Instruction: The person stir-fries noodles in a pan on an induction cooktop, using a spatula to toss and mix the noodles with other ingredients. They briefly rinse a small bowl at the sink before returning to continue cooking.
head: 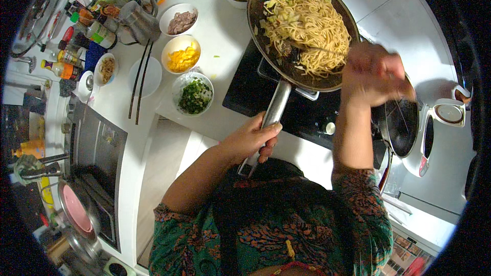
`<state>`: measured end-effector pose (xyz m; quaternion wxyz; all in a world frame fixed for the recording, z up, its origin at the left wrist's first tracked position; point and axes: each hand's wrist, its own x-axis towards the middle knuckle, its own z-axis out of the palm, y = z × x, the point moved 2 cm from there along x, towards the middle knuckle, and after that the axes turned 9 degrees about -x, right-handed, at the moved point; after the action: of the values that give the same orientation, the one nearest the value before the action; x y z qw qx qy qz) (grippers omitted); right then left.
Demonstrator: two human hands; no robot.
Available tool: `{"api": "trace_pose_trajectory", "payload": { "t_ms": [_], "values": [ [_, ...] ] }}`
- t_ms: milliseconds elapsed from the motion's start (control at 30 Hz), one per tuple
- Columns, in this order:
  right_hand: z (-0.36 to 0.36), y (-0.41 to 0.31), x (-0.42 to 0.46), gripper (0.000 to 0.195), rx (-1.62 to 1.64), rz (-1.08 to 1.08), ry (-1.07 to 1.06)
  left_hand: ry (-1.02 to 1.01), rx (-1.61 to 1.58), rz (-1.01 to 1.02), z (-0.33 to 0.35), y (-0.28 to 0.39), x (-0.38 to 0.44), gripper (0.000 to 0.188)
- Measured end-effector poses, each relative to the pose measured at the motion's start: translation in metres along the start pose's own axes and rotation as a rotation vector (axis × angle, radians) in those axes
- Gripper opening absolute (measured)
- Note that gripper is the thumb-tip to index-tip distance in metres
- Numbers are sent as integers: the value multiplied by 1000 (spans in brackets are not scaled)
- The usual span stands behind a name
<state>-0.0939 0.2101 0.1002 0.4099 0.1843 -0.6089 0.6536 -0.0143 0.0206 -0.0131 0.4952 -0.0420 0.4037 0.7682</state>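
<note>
My left hand (261, 138) is closed around the metal handle (277, 103) of a large frying pan (264, 55). Noodles (322, 27) and shredded cabbage (282, 0) fill much of the pan, which is over a black cooktop (245, 92). At the pan's right rim my right hand (374, 73) is blurred; a thin utensil seems to extend from it into the noodles, but its grip is unclear. Left of the pan stand bowls of chopped greens (195, 94), yellow pieces that look like egg (184, 57) and sliced meat (182, 22).
Dark chopsticks (140, 84) lie across a pale bowl (147, 74). Sauce bottles (101, 34) and a metal pitcher (138, 21) crowd the left counter. Another dark pan (406, 130) is right of the cooktop, beside a white appliance (429, 122). A sink with a pink basin (74, 203) is at lower left.
</note>
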Motion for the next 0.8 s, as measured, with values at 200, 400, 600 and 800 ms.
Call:
{"api": "trace_pose_trajectory", "payload": {
  "t_ms": [200, 400, 600, 800],
  "values": [
    [20, -15, 9, 69, -176, 143, 91, 1, 42, 24, 2, 1, -5, 21],
    [-4, -22, 1, 70, 77, 200, 158, -7, 11, -5, -2, -8, -6, 27],
    [-21, -22, -21, 67, 223, 294, 101, -22, -22, 72, -3, -15, -4, 21],
    [-47, 40, -42, 69, 521, 355, 434, -28, -55, 33, -3, -18, 4, 21]
  ]
}}
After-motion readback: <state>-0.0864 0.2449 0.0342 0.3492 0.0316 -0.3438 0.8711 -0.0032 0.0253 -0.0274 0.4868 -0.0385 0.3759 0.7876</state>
